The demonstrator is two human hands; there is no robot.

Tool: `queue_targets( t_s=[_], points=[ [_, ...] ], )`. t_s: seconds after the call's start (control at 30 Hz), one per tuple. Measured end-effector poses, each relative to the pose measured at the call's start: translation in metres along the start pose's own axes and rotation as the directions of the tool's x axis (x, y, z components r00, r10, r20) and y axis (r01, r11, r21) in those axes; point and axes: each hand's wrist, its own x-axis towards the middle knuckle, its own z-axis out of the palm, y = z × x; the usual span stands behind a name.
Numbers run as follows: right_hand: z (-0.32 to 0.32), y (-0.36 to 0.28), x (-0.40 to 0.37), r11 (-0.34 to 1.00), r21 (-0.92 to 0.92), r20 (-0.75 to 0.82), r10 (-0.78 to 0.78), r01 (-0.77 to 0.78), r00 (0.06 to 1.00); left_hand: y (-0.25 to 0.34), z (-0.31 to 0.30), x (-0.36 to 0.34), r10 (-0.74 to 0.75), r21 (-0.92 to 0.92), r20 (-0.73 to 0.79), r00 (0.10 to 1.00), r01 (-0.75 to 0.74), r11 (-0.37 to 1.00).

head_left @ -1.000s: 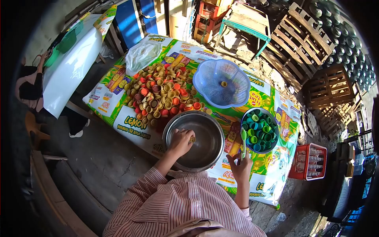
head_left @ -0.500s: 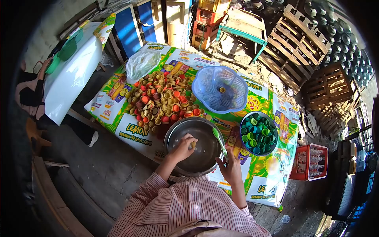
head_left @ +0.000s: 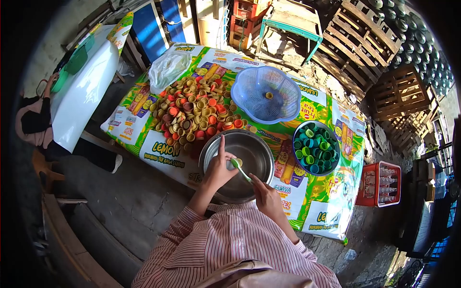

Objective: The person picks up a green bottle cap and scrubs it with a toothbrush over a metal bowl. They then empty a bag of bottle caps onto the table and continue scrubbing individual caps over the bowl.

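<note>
Over the metal bowl (head_left: 263, 180), my left hand (head_left: 221, 170) pinches a small yellowish cap (head_left: 238, 162), its index finger pointing up. My right hand (head_left: 267, 196) is closed on the end of a green-and-white brush-like tool (head_left: 241, 171), whose green head touches or nearly touches the cap. Beyond the bowl lies a wide pile of yellow, red and orange caps (head_left: 197, 113). A blue plastic basket (head_left: 266, 93) behind the bowl holds one small cap. To the right, a round container (head_left: 316, 148) is filled with green and teal caps.
A clear plastic bag (head_left: 168, 72) lies at the table's back left. A red crate (head_left: 379, 185) of bottles stands right of the table. Behind are a teal-edged small table (head_left: 293, 21) and wooden pallets (head_left: 357, 43). Another person (head_left: 36, 115) sits at far left beside a white-covered table (head_left: 89, 91).
My right hand has moved left and closed on the tool, bringing its head to the cap. My left index finger has straightened upward. The whole view has shifted slightly.
</note>
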Motion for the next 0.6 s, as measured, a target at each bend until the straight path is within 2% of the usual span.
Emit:
queue_targets(
  t_s=[0.07, 0.13, 0.23, 0.33, 0.37, 0.4, 0.47, 0.5, 0.53, 0.6],
  points=[
    [0.003, 0.0, -0.001, 0.999, -0.045, 0.001, 0.03, -0.03, 1.0, 0.007, -0.004, 0.001, 0.008, -0.022, -0.056, 0.998, -0.01, 1.0],
    [0.002, 0.001, 0.001, 0.991, -0.052, -0.115, 0.119, -0.126, 0.986, 0.01, -0.006, 0.001, -0.013, -0.027, -0.058, 0.998, 0.011, 1.0],
    [-0.001, -0.002, 0.0, 0.993, 0.001, -0.065, 0.115, -0.115, 0.991, 0.008, -0.005, -0.001, -0.026, -0.065, -0.091, 0.995, 0.02, 0.998],
    [0.004, 0.006, -0.002, 0.992, 0.031, -0.077, 0.125, -0.123, 0.989, 0.008, -0.003, -0.001, -0.006, -0.076, -0.096, 0.995, -0.001, 0.997],
    [0.001, 0.009, -0.001, 0.979, 0.067, -0.09, 0.196, -0.19, 0.977, 0.002, 0.001, -0.003, -0.006, -0.137, -0.12, 0.993, -0.01, 0.99],
    [0.001, 0.009, -0.003, 0.981, 0.062, -0.083, 0.191, -0.186, 0.978, 0.002, 0.001, -0.003, -0.011, -0.141, -0.128, 0.992, -0.007, 0.99],
    [0.005, 0.01, -0.011, 0.998, 0.049, -0.07, 0.043, -0.04, 0.997, 0.001, -0.002, -0.003, 0.071, -0.083, -0.059, 0.996, -0.076, 0.994],
    [0.009, 0.012, -0.012, 0.99, 0.128, -0.09, 0.078, -0.066, 0.993, 0.002, -0.002, -0.006, 0.069, -0.081, -0.056, 0.996, -0.073, 0.994],
    [0.008, 0.014, -0.01, 0.99, 0.127, -0.095, 0.076, -0.064, 0.993, 0.003, -0.001, -0.006, 0.027, -0.147, -0.049, 0.998, -0.034, 0.989],
    [0.0, 0.017, -0.006, 0.954, 0.156, -0.09, 0.273, -0.258, 0.958, 0.003, 0.003, -0.007, -0.015, -0.216, -0.041, 0.999, 0.005, 0.976]
  ],
)
